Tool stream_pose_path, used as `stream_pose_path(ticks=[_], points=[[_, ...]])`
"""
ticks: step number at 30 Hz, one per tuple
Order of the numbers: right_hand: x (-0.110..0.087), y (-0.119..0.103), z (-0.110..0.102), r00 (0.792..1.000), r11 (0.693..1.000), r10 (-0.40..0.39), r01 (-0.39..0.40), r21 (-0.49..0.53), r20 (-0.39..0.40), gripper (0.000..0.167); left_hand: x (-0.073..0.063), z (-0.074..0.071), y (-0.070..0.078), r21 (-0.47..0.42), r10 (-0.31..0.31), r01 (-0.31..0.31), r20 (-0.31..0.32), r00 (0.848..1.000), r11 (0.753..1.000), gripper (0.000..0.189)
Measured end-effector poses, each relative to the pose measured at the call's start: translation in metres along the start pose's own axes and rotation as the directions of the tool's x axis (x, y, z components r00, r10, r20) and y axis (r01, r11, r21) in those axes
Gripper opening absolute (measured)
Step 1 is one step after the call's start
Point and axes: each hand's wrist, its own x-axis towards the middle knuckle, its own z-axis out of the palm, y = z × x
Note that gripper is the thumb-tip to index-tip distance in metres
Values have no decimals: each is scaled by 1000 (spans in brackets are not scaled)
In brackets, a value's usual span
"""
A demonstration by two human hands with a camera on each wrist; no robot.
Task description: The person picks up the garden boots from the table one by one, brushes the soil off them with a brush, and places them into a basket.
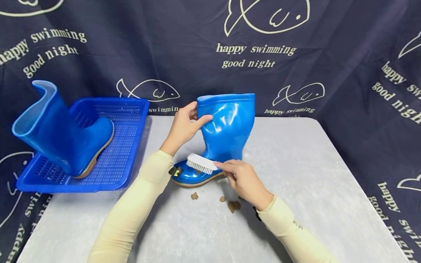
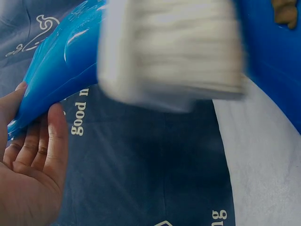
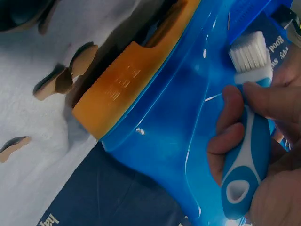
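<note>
A glossy blue rubber boot [image 1: 227, 128] with a tan sole stands on the table, its toe pointing left. My left hand [image 1: 184, 126] grips the upper edge of its shaft, thumb on one side and fingers on the other, as the left wrist view shows. In my right hand [image 1: 245, 180] is a scrubbing brush [image 3: 247, 146] with a blue and white handle and white bristles. The bristles are over the boot's foot; whether they touch it I cannot tell. A brown lump [image 2: 285, 12] clings to the boot's surface. The brush head is blurred in the left wrist view.
On the left, a second blue boot [image 1: 62, 131] leans in a blue perforated plastic basket [image 1: 131, 153]. Several brown clods, among them a larger one [image 1: 234, 206], lie on the grey table [image 1: 315, 190] before the standing boot. A dark printed curtain [image 1: 190, 44] hangs behind.
</note>
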Motion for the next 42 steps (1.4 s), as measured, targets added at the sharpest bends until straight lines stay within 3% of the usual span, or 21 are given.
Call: stream_pose_path(ticks=[4, 11, 16, 22, 29, 35, 42], points=[[-4, -2, 1, 999, 1000, 0, 1, -9, 51, 32, -1, 1, 0, 0, 19, -19, -11, 1000, 1000, 52], [-19, 1, -1, 999, 1000, -19, 18, 15, 49, 38, 0, 0, 0, 15, 32, -32, -11, 999, 999, 53], [-22, 4, -5, 998, 998, -59, 59, 32, 16, 40, 3, -1, 5, 37, 15, -17, 52, 999, 999, 57], [-11, 7, -5, 999, 999, -39, 39, -10, -6, 40, 2, 4, 13, 82, -13, 2, 133, 991, 997, 55], [-13, 5, 1, 995, 998, -41, 45, -43, 90, 36, 1, 4, 11, 113, 1, -14, 111, 994, 993, 54], [-23, 1, 0, 991, 999, -32, 36, -27, 133, 46, 1, 0, 7, 108, 2, -11, 75, 997, 994, 56], [-14, -3, -5, 997, 998, -47, 49, -37, 55, 42, 1, 1, 7, 93, 4, -9, 64, 998, 996, 58]])
